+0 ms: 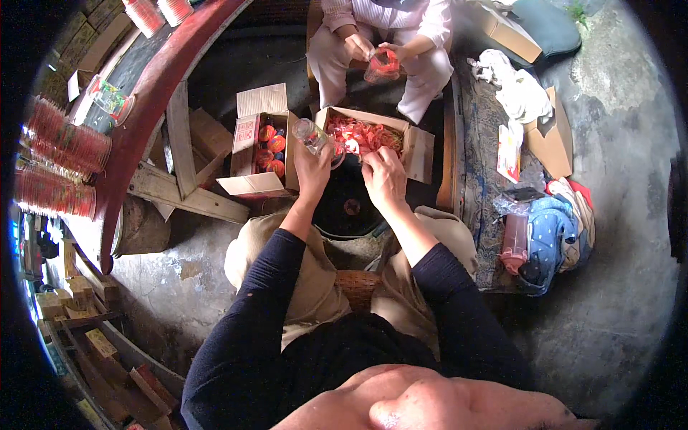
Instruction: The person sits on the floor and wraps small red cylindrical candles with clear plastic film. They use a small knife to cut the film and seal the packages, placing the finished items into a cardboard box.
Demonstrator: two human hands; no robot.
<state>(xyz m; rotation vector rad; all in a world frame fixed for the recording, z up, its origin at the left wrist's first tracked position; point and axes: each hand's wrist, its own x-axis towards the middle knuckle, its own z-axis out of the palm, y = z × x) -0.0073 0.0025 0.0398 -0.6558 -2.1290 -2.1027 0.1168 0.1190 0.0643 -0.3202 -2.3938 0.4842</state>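
Left hand (314, 170) grips a cup (307, 134) slanting lower-right; right hand (385, 180) curled, hold unclear.

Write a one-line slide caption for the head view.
Left hand holds a clear container; right hand is near an open box of red pieces.

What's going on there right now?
The person's left hand holds a clear cup at a tilt. The right hand is at the near side of an open box of red strips; whether it pinches anything is unclear. Opposite, a co-worker's hands hold another cup, with red showing on it. More cups are stacked on the table at left.
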